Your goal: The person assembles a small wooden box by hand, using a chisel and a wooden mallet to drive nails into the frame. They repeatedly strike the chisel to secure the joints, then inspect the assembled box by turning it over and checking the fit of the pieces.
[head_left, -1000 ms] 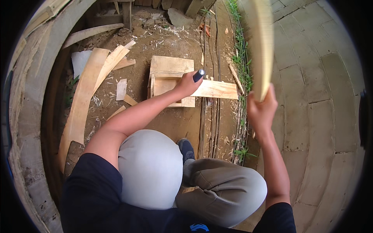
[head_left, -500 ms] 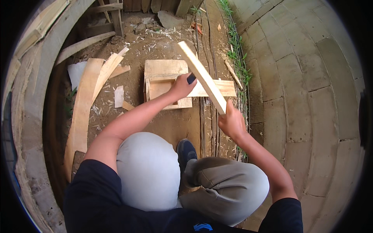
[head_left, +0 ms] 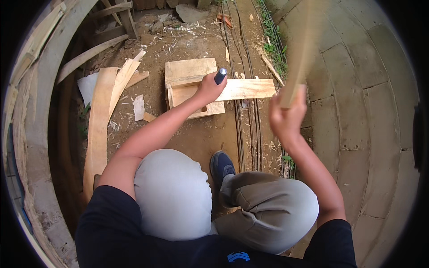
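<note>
My left hand [head_left: 207, 91] is closed around a chisel [head_left: 220, 76]; its dark blue handle and metal end cap stick up, and the blade is hidden. Beneath that hand, a flat pale board [head_left: 250, 88] lies across a low wooden box-like stand [head_left: 191, 67] and juts out to the right. My right hand [head_left: 288, 115], off to the right, grips the lower end of a long wooden stick [head_left: 305, 40]. The stick is raised, blurred by motion and apart from the chisel.
Long offcuts [head_left: 100, 120] lie on the dirt at left, near a pale scrap [head_left: 139, 107] and scattered shavings. Dark cables [head_left: 252, 134] run along the ground right of the stand. A block wall [head_left: 353, 107] rises on the right; a weathered beam [head_left: 38, 134] curves along the left.
My right hand has swung the stick up and to the right, away from the chisel. My left hand keeps its hold on the chisel, whose metal cap now shows.
</note>
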Demonstrator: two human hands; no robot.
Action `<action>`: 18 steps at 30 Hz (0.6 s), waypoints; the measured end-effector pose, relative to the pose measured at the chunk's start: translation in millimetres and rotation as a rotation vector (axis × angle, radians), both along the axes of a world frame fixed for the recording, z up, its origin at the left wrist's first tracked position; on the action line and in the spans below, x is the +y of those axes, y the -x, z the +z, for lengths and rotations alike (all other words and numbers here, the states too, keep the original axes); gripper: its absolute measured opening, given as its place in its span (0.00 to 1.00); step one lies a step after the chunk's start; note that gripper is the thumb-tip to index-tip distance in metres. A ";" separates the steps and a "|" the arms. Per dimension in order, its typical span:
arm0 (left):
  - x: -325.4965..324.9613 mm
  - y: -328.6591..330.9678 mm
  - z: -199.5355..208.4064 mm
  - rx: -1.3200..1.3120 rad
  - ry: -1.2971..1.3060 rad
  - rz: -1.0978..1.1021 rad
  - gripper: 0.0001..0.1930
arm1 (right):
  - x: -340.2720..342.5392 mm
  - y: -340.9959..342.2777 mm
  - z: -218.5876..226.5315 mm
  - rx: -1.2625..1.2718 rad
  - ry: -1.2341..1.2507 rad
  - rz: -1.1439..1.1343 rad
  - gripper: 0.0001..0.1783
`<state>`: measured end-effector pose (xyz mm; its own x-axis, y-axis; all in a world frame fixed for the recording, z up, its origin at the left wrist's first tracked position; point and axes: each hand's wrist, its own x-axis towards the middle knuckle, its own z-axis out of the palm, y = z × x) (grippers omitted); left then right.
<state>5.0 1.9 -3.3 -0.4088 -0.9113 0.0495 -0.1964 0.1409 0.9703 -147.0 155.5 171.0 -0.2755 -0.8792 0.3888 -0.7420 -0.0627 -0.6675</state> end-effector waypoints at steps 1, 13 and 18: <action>-1.1 3.4 -10.4 0.039 0.048 0.005 0.15 | 2.9 2.1 -20.2 0.231 -0.384 0.032 0.17; -1.4 12.2 -6.1 -0.009 -0.011 0.023 0.20 | -24.6 49.7 -138.9 0.007 -0.918 -0.153 0.20; -6.3 13.0 2.9 -0.124 0.009 0.057 0.20 | 14.9 31.1 -191.6 0.039 -0.983 -0.030 0.18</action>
